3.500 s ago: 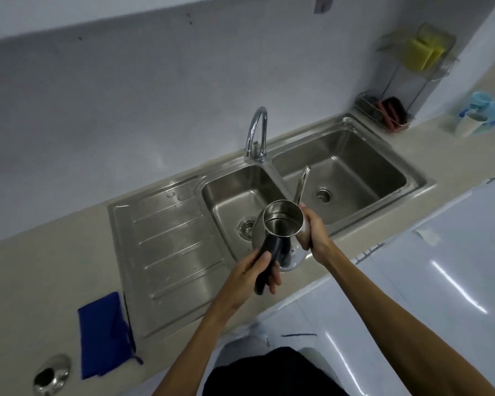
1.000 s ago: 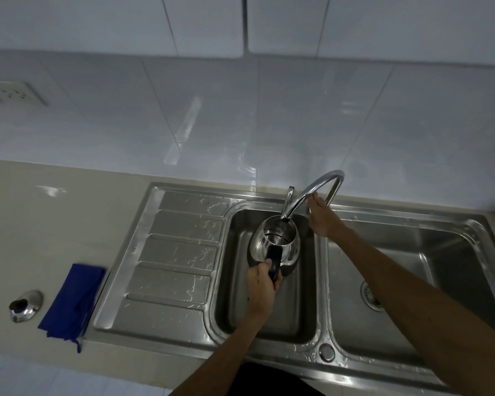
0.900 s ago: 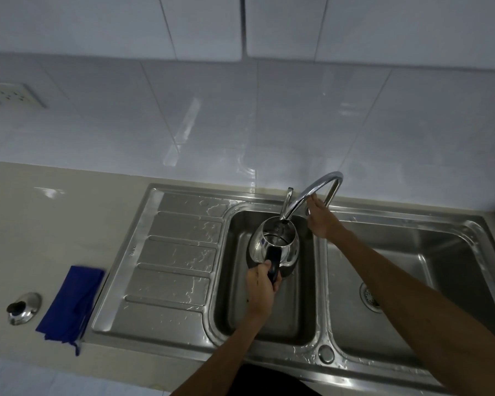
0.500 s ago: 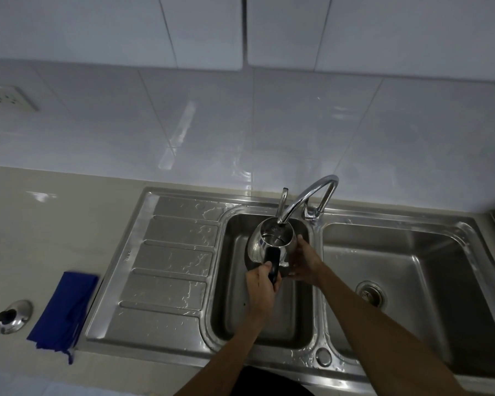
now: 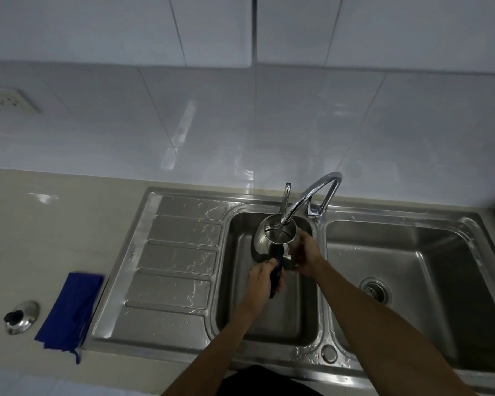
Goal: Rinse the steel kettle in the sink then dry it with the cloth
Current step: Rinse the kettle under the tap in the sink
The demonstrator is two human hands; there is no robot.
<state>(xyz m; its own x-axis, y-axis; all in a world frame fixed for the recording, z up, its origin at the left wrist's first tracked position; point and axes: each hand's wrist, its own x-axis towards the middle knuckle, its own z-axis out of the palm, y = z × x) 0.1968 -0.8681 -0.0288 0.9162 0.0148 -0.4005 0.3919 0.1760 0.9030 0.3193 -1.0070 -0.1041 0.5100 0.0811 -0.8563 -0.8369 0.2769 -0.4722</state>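
kettle (image 5: 272,238) under tap (image 5: 312,195) | L hand (image 5: 265,277) fingers clamped on handle | R hand (image 5: 305,252) fingers hidden, grip unclear

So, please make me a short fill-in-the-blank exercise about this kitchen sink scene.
1. The left hand grips the kettle by its black ____.
2. The kettle is held over the ____ basin of the sink.
3. The cloth on the counter is ____ in colour.
4. The spout of the ____ ends above the kettle's opening.

Missing words: handle; left; blue; tap

shiny steel kettle (image 5: 269,238), lidless, upright over sink (image 5: 269,324)'s left basin; folded blue cloth (image 5: 69,310) on counter.
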